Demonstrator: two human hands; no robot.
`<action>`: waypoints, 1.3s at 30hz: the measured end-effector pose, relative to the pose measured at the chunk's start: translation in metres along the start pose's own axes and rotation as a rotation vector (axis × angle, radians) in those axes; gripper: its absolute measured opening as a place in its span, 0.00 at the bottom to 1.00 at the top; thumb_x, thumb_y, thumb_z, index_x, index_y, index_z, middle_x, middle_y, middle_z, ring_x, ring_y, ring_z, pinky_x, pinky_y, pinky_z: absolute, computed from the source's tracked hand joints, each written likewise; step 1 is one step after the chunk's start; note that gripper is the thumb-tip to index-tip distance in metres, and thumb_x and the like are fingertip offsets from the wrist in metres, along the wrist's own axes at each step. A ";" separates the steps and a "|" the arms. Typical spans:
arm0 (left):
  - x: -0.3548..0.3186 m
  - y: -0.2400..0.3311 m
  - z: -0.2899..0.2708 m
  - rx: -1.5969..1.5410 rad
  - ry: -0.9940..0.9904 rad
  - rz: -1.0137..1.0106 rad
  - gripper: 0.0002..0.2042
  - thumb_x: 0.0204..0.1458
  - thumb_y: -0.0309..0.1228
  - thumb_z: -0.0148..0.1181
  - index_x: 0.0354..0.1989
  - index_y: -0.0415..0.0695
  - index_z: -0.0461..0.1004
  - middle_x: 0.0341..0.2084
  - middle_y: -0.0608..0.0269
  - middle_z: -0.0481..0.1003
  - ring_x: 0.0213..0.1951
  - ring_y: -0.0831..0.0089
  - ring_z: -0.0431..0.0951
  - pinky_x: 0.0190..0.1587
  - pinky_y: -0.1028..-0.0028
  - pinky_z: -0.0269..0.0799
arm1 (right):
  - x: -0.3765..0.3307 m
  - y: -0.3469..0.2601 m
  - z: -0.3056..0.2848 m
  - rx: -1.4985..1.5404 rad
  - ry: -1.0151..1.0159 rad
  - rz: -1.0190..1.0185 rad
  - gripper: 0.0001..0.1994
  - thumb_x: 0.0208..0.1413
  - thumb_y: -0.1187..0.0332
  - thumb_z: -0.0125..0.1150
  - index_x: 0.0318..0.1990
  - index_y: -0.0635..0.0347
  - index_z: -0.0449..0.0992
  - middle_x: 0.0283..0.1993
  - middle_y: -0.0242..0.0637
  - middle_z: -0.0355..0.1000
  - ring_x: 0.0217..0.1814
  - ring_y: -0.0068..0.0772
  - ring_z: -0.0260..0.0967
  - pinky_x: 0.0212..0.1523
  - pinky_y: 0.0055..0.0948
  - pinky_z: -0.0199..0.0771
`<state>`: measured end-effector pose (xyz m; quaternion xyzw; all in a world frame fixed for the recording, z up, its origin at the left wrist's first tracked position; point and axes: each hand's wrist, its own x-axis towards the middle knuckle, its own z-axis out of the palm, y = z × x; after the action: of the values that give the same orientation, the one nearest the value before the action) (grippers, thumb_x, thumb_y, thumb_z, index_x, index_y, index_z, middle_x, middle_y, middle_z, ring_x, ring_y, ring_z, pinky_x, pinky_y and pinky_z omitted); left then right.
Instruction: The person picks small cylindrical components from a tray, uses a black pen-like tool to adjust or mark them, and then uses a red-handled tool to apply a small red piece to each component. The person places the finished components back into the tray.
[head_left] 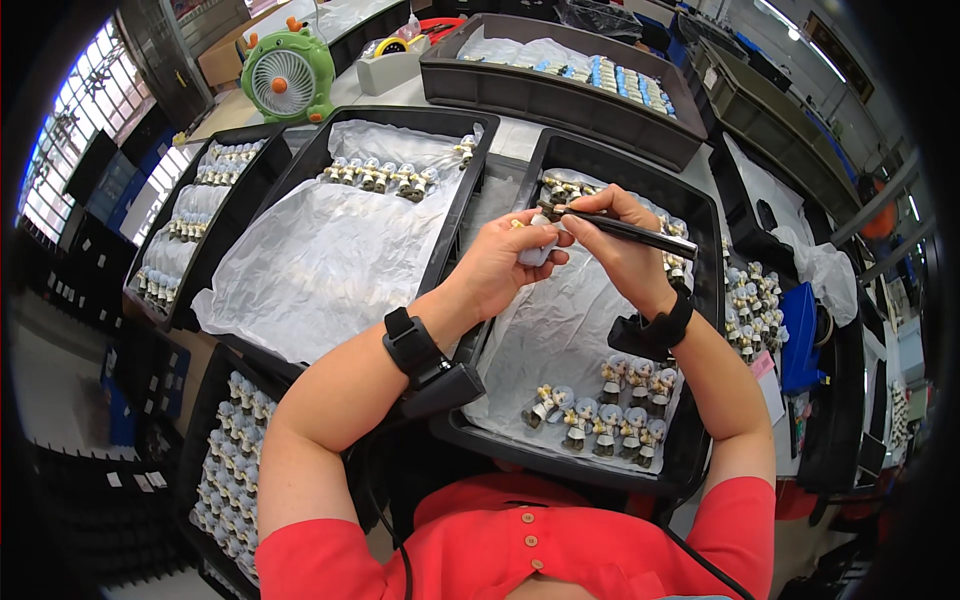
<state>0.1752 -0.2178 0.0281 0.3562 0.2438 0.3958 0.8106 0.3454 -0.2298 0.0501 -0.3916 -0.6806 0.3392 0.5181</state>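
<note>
My left hand [497, 262] is closed round a small figurine [538, 252] with pale blue-grey hair, held tilted above the middle black tray [712, 300]. In my right hand [632, 262] is a long black pen-shaped tool [640, 234]. Its tip is at the figurine, close to my left fingertips; the exact contact is too small to make out. Below my hands, white paper [530, 345] lines the tray. Several like figurines [607, 425] stand and lie at the tray's near right corner, and more stand along its far end, partly behind my right hand.
Left of this tray is another paper-lined tray [345, 260] with a row of figurines [380, 176]. Further trays of figurines stand far left and lower left. A green fan [288, 75], a grey bin [570, 100] and a blue container [798, 340] surround the work area.
</note>
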 end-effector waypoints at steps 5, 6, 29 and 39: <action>0.000 0.000 -0.002 0.025 -0.013 0.003 0.10 0.51 0.29 0.54 0.42 0.44 0.69 0.32 0.66 0.74 0.30 0.81 0.72 0.33 0.80 0.66 | 0.001 -0.001 -0.005 0.082 -0.070 0.007 0.05 0.49 0.77 0.59 0.33 0.67 0.71 0.30 0.37 0.74 0.32 0.21 0.73 0.34 0.19 0.73; 0.001 0.000 -0.002 0.032 -0.016 0.006 0.11 0.50 0.29 0.55 0.43 0.44 0.68 0.31 0.65 0.75 0.29 0.81 0.72 0.33 0.79 0.66 | 0.001 -0.001 -0.006 0.086 -0.081 0.008 0.05 0.49 0.78 0.59 0.33 0.67 0.71 0.30 0.38 0.74 0.32 0.22 0.73 0.34 0.19 0.73; -0.001 0.001 0.000 0.015 0.011 -0.014 0.09 0.52 0.26 0.53 0.41 0.41 0.69 0.31 0.64 0.74 0.27 0.82 0.70 0.31 0.83 0.67 | 0.001 -0.003 -0.009 0.134 -0.123 0.016 0.05 0.50 0.78 0.59 0.34 0.67 0.72 0.32 0.38 0.74 0.33 0.23 0.73 0.35 0.20 0.73; 0.000 0.000 -0.001 0.024 0.020 -0.009 0.08 0.52 0.27 0.53 0.40 0.42 0.69 0.31 0.63 0.74 0.27 0.82 0.70 0.31 0.83 0.67 | -0.001 -0.005 -0.007 0.039 -0.067 0.016 0.04 0.50 0.77 0.59 0.33 0.66 0.71 0.31 0.37 0.74 0.33 0.21 0.73 0.34 0.18 0.72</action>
<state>0.1746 -0.2173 0.0271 0.3608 0.2581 0.3926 0.8056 0.3510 -0.2326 0.0562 -0.3752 -0.6877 0.3696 0.4997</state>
